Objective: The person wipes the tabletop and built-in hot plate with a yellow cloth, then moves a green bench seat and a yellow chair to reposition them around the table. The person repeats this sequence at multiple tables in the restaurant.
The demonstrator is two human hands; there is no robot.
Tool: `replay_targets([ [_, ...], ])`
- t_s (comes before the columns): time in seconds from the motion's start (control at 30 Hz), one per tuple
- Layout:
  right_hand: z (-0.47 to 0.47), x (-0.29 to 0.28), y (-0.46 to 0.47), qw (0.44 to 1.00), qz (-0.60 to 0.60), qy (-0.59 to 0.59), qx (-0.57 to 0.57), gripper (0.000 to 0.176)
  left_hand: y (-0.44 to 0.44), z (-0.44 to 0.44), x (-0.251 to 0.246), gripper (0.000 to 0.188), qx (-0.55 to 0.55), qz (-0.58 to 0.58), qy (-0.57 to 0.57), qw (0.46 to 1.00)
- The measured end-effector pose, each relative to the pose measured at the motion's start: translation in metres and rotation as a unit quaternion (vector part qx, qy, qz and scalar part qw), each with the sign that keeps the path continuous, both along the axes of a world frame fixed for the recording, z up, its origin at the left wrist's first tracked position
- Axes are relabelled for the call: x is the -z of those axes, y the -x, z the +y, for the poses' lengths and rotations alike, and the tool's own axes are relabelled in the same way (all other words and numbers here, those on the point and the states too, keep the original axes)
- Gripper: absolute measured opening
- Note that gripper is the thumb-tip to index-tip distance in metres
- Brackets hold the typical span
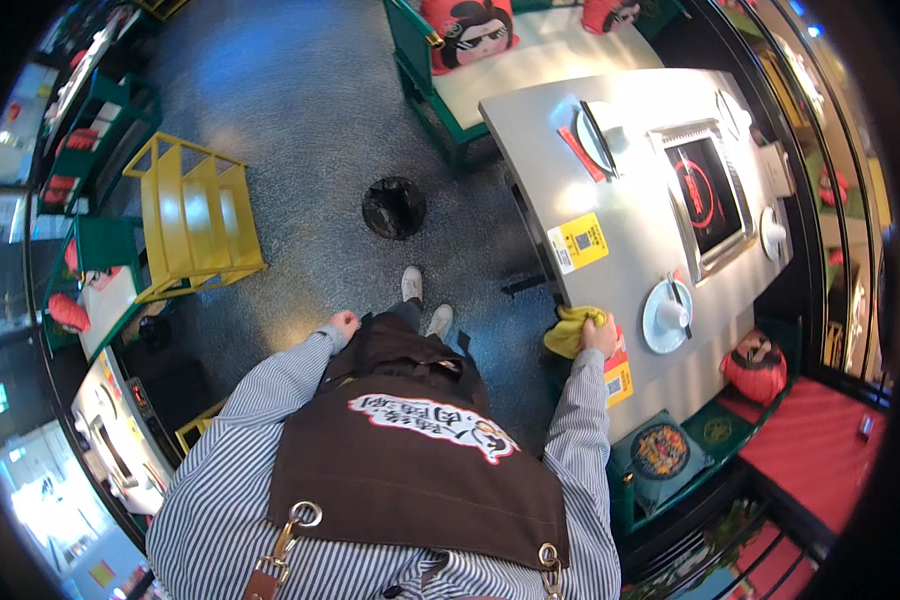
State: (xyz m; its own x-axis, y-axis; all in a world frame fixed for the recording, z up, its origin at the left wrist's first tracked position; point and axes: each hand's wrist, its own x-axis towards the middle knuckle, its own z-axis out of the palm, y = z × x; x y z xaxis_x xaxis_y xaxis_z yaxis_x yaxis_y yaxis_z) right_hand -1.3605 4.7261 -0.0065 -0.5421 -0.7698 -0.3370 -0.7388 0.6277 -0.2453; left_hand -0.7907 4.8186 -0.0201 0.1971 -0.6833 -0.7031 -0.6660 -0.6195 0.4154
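My right hand (pixel 601 335) grips a bunched yellow-green cloth (pixel 570 330) at the near left edge of the grey table (pixel 525 127). Beside that hand lies a red and yellow printed card (pixel 616 379), partly hidden by the hand and sleeve. A light blue plate (pixel 654 336) carries a white cup (pixel 672 316) and dark chopsticks, just right of my hand. My left hand (pixel 345 324) hangs by the brown apron (pixel 412 465), its fingers curled, with nothing visible in it. Farther along the table edge lies a yellow and white card (pixel 579 241) with a printed code.
A built-in grill (pixel 701 195) is set in the table, with another plate (pixel 594 139) beyond. A lined black bin (pixel 394 208) stands on the floor ahead. Left is a yellow shelf rack (pixel 195 217). Green-framed benches (pixel 450 112) with red cushions (pixel 755 366) flank the table.
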Motion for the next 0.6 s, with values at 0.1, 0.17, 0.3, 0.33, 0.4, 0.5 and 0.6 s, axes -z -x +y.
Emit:
replay_targets([
  [0.1,-0.004,-0.011,-0.019,0.985,-0.047,-0.057,0.155,0.041,-0.008,-0.039,0.009,0.022,0.045,0.014,-0.004,0.999],
  [0.17,-0.005,-0.011,-0.027,0.974,-0.031,-0.08,0.208,0.044,-0.016,-0.061,0.013,0.023,0.043,0.021,-0.04,0.998],
  [0.3,-0.009,0.001,-0.024,0.971,-0.03,-0.081,0.223,0.046,-0.045,-0.08,0.018,0.017,0.027,0.044,0.014,0.999],
  [0.33,-0.008,0.005,-0.02,0.969,-0.058,-0.068,0.231,0.047,-0.056,-0.083,0.02,0.024,-0.007,0.032,-0.034,0.999],
  [0.4,-0.007,0.014,-0.015,0.971,-0.078,-0.057,0.219,0.049,-0.077,-0.075,0.024,0.025,-0.003,0.009,-0.019,1.0],
  [0.5,-0.004,0.021,-0.013,0.977,-0.087,-0.039,0.193,0.049,-0.106,-0.064,0.038,0.026,0.002,-0.02,-0.035,0.999],
  [0.6,-0.001,0.018,-0.02,0.976,-0.014,-0.069,0.204,0.046,-0.128,-0.047,0.063,0.024,-0.037,-0.058,-0.088,0.994],
])
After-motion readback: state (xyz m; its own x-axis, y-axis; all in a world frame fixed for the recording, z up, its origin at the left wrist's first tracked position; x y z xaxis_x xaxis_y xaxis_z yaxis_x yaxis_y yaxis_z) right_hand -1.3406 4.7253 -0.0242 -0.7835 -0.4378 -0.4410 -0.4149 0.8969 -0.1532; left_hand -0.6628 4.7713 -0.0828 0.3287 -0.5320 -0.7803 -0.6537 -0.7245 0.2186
